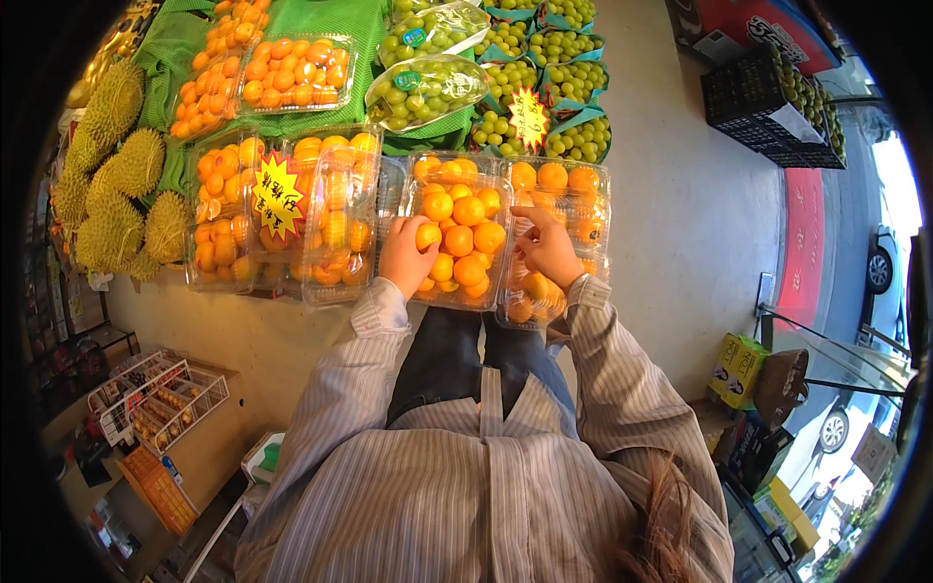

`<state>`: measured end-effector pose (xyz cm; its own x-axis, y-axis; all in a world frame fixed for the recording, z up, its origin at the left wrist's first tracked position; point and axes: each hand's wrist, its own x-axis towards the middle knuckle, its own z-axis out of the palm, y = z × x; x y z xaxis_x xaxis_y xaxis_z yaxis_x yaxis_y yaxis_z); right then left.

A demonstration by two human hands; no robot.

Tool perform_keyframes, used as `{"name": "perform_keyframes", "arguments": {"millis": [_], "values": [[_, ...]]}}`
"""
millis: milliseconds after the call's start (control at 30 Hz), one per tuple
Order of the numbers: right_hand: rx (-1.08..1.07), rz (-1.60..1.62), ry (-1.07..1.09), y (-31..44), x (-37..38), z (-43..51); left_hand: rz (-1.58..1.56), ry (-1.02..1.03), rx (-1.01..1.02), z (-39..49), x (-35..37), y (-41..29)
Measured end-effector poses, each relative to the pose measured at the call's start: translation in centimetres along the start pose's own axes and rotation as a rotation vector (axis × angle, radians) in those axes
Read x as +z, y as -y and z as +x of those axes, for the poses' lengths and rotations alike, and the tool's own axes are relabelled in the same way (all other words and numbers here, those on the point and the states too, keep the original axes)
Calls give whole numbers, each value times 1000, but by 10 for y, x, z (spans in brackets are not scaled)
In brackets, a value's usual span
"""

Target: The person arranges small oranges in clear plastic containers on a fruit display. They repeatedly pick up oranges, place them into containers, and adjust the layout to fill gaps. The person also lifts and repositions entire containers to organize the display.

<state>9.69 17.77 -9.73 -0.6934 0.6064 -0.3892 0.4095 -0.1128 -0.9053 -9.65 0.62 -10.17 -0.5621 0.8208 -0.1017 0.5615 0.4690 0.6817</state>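
A clear plastic tray [458, 304] heaped with small oranges [468, 210] sits before me on the front of the fruit display. My left hand [404, 255] reaches over its left side, fingers and thumb around one orange [428, 236]. At the tray's right edge is my right hand [548, 248], index finger stretched out and the others loosely curled, with no fruit visible in it. Beneath that hand stands a lidded clear clamshell box [536, 310] of oranges. Left of the tray, another closed clamshell box [339, 280] holds oranges.
Boxed kumquats [295, 73], bagged green grapes [426, 91] and durians [109, 175] fill the display beyond and to the left. Yellow price signs [277, 195] bear writing. A black crate [758, 124] stands at the right, a wire rack [175, 404] at lower left.
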Motion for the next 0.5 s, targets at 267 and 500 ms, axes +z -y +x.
{"name": "perform_keyframes", "arguments": {"millis": [267,500], "values": [[255,-892,-34,-31,7,-6,103,23,94,1,10,3],[66,-878,-145,-13,9,-18,41,84,37,-3,0,5]]}}
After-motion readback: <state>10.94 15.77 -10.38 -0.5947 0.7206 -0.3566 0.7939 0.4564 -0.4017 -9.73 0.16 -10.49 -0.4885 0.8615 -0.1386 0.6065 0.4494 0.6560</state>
